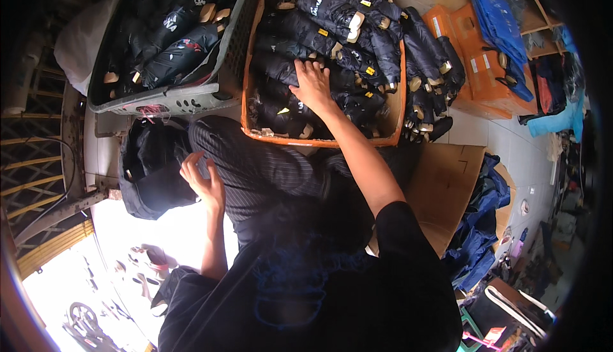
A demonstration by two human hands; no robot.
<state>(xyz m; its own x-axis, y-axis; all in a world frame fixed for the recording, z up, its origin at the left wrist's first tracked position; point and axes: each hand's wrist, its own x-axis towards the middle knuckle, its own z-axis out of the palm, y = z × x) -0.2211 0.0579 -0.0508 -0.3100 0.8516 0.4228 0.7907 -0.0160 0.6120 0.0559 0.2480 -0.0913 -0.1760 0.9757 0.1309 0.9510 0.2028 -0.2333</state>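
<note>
A cardboard box (401, 115) with orange edges stands before my knees, filled with rolled black umbrellas (329, 7) that have pale handle ends. My right hand (311, 85) reaches into it and rests on a black umbrella (274, 68) near the box's middle, fingers spread and not wrapped round it. My left hand (205, 178) is raised above my left thigh, its fingers apart and slightly bent, with nothing in it. Beside that hand lies a black bag or cloth bundle (150, 179) on the floor.
At the far left, a grey-green plastic crate (185, 94) holds more black umbrellas. Others are piled against the box's right side (431, 52). Orange cartons (469, 58) stand at the far right. An opened cardboard box (447, 186) with dark blue cloth sits nearer. A metal lattice gate (38, 154) edges the left.
</note>
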